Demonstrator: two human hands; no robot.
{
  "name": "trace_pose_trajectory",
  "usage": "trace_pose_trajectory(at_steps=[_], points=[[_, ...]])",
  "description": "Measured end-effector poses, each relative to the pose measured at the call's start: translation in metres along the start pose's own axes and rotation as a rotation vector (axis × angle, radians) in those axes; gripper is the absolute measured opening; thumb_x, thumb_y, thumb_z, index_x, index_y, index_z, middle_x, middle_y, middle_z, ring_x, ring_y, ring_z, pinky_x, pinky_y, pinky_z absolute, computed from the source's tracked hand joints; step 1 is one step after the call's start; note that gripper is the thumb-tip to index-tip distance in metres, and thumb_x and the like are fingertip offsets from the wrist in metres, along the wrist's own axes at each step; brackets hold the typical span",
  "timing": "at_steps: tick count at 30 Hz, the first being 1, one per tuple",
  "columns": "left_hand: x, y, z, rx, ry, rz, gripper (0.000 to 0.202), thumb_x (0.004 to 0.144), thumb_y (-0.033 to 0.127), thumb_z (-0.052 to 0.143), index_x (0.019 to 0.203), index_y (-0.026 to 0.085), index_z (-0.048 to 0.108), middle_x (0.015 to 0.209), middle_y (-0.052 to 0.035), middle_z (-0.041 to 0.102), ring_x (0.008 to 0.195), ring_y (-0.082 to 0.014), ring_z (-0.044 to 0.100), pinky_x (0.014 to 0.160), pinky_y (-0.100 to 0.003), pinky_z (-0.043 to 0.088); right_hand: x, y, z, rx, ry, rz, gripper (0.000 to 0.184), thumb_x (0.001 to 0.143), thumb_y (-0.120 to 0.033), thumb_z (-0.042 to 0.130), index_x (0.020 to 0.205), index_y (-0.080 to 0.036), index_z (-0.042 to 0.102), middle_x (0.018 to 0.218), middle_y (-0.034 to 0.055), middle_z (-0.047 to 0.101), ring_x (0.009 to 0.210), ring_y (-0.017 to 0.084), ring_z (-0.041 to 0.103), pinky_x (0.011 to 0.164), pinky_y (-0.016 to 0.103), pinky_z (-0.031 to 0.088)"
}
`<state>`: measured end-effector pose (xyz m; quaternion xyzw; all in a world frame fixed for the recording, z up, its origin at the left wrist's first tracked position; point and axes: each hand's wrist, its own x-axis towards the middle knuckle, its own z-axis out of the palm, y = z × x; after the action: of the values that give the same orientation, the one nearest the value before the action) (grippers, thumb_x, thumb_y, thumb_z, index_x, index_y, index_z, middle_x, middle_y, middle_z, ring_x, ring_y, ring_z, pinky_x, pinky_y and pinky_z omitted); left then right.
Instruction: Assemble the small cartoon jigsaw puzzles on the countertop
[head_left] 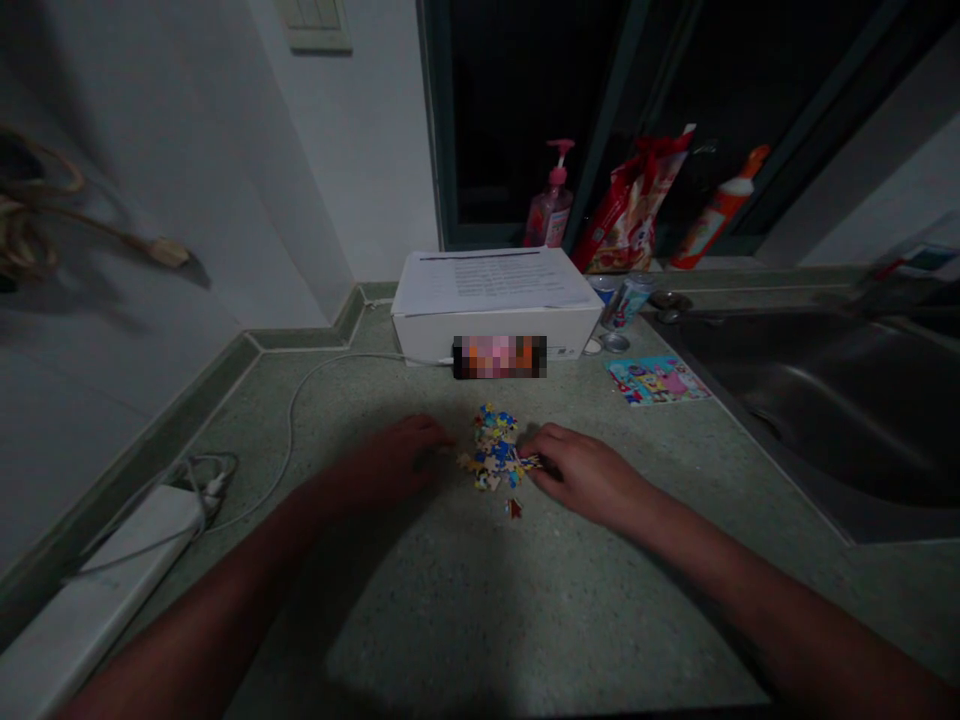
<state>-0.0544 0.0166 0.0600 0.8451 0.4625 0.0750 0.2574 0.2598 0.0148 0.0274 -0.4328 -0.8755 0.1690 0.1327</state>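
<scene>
A small pile of jigsaw puzzle pieces (493, 450) lies on the green-grey countertop (465, 610), some blue and yellow, others showing a plain tan back. A single reddish-brown puzzle piece (514, 508) sits just in front of the pile. My right hand (581, 468) is at the pile's right side, thumb and fingers closed on several stacked puzzle pieces (529, 462). On the left, my left hand (409, 455) rests low over the counter, fingers stretched toward the pile and holding nothing I can see. Shadow and blur soften its fingers.
Behind the pile stands a white box (495, 305), with a phone (499, 357) leaning on it. A colourful cartoon picture card (656, 380) lies beside the sink (832, 400). Cans (628, 302) stand behind. A power strip (127, 560) and cable are at left.
</scene>
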Motion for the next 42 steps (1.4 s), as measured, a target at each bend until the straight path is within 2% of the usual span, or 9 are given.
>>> trace_pose_trajectory(at_steps=[6,12,18,21,23,27,33,37,42], points=[[0.011,0.006,0.022,-0.023,0.088,0.02,0.03,0.103,0.011,0.056,0.123,0.019,0.077,0.115,-0.0066,0.075,0.109,-0.0224,0.07,0.102,-0.036,0.055,0.005,0.002,0.013,0.15,0.156,-0.073,0.021,0.1,-0.013,0.058,0.11,-0.024,0.073,0.11,0.0088,0.078,0.1,0.025,0.076,0.088,0.041,0.062],[0.022,0.007,0.043,-0.025,0.221,0.024,0.022,0.102,0.013,0.06,0.112,0.021,0.078,0.113,-0.0061,0.076,0.109,-0.0237,0.071,0.103,-0.039,0.057,0.007,-0.001,0.006,0.185,0.23,-0.03,0.029,0.103,-0.021,0.057,0.127,-0.028,0.071,0.124,0.0099,0.076,0.111,0.028,0.075,0.095,0.047,0.061],[0.023,0.008,0.045,-0.19,0.215,0.016,0.034,0.096,0.012,0.068,0.127,0.025,0.075,0.132,-0.0081,0.074,0.113,-0.0234,0.073,0.103,-0.041,0.061,-0.002,0.005,-0.029,0.007,0.021,0.181,0.026,0.098,-0.029,0.073,0.123,-0.021,0.076,0.114,0.012,0.078,0.094,0.028,0.077,0.085,0.043,0.061],[0.015,0.008,0.03,-0.097,0.133,0.079,0.043,0.095,0.022,0.076,0.138,0.023,0.071,0.15,-0.0099,0.066,0.14,-0.0273,0.062,0.122,-0.046,0.05,-0.011,0.016,-0.04,0.024,-0.125,0.163,0.043,0.085,-0.027,0.088,0.126,-0.023,0.076,0.124,0.0115,0.076,0.092,0.026,0.076,0.085,0.041,0.062],[0.01,0.007,0.022,-0.051,0.057,0.104,0.047,0.095,0.022,0.076,0.142,0.024,0.069,0.152,-0.0084,0.066,0.142,-0.0259,0.061,0.124,-0.045,0.048,-0.015,0.022,-0.042,0.052,-0.159,0.146,0.053,0.077,-0.018,0.09,0.128,-0.025,0.076,0.126,0.0103,0.075,0.093,0.026,0.076,0.086,0.041,0.061],[0.011,0.007,0.02,-0.062,0.043,0.138,0.038,0.1,0.02,0.067,0.138,0.021,0.073,0.142,-0.0099,0.072,0.134,-0.0244,0.066,0.12,-0.042,0.051,-0.011,0.019,-0.035,0.111,-0.185,0.111,0.038,0.084,-0.009,0.08,0.117,-0.028,0.078,0.114,0.0075,0.076,0.088,0.023,0.074,0.081,0.038,0.059],[0.02,0.01,0.043,-0.082,0.133,0.119,0.031,0.103,0.019,0.059,0.125,0.029,0.078,0.129,-0.0059,0.078,0.123,-0.0239,0.071,0.112,-0.042,0.056,0.002,0.003,-0.016,0.137,-0.116,0.076,0.018,0.095,-0.011,0.068,0.103,-0.025,0.076,0.104,0.0069,0.076,0.083,0.02,0.072,0.074,0.035,0.056],[0.02,0.015,0.047,-0.085,0.191,0.081,0.029,0.106,0.021,0.055,0.119,0.031,0.079,0.123,-0.0044,0.079,0.12,-0.0243,0.072,0.108,-0.043,0.058,0.0,0.005,-0.016,0.135,-0.066,0.059,0.019,0.095,-0.016,0.068,0.108,-0.027,0.077,0.103,0.007,0.077,0.082,0.022,0.072,0.074,0.038,0.057],[0.015,0.018,0.046,-0.146,0.184,0.169,0.029,0.1,0.022,0.07,0.128,0.029,0.075,0.132,-0.0084,0.075,0.126,-0.0269,0.07,0.111,-0.047,0.058,-0.015,0.027,-0.033,0.145,-0.131,0.081,0.045,0.072,-0.012,0.089,0.112,-0.029,0.078,0.095,0.002,0.076,0.073,0.022,0.071,0.065,0.036,0.055]])
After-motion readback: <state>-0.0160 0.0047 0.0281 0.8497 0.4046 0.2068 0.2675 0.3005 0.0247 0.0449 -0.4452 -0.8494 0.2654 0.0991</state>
